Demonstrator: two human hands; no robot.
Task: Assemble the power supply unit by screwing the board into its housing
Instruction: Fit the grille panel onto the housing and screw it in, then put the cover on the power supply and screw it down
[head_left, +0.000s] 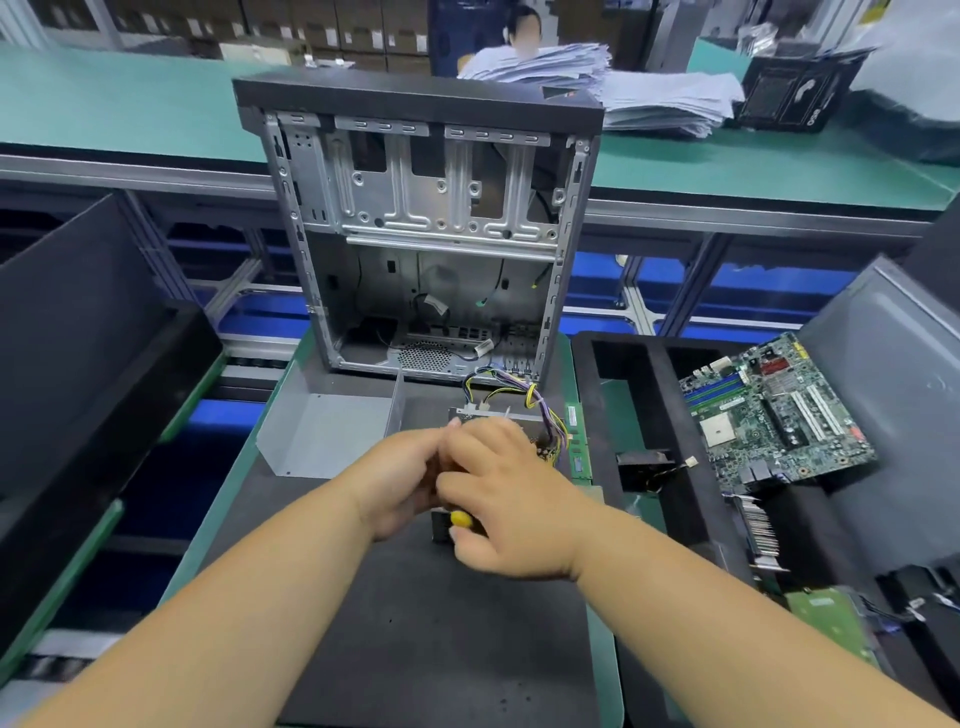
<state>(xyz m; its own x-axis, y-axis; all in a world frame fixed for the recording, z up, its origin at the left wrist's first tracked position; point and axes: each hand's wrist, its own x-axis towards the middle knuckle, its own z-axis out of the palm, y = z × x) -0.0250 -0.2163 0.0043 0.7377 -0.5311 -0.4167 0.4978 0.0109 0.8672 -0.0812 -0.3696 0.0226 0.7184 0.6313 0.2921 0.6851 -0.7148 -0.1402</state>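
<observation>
The power supply unit (498, 421) lies low on the dark mat (441, 623) of the table (228, 519), at about 12 o'clock from our two hands and largely hidden beneath them; only its far metal edge and the bundle of coloured wires (540, 405) leaving it toward 1 o'clock are visible, so we cannot tell how the board sits in its housing. A screwdriver with a yellow handle (460, 518) stands over the unit, its handle end toward 6 o'clock and its shaft, hidden by the hands, judged to run toward 12 o'clock and downward into the unit. Our right hand (506, 499) has its fingers curled round this handle; our left hand (402, 483), touching the right at 9 o'clock, has its fingers bent in toward the shaft, though what they pinch is hidden. Both hands are equally near the unit; we judge the coming turn depends on keeping the shaft aligned with a screw we cannot see. Beyond, at 12 o'clock, stands an open computer case (426, 234); at 3 o'clock a motherboard (774, 410) rests in a black tray (649, 395).
</observation>
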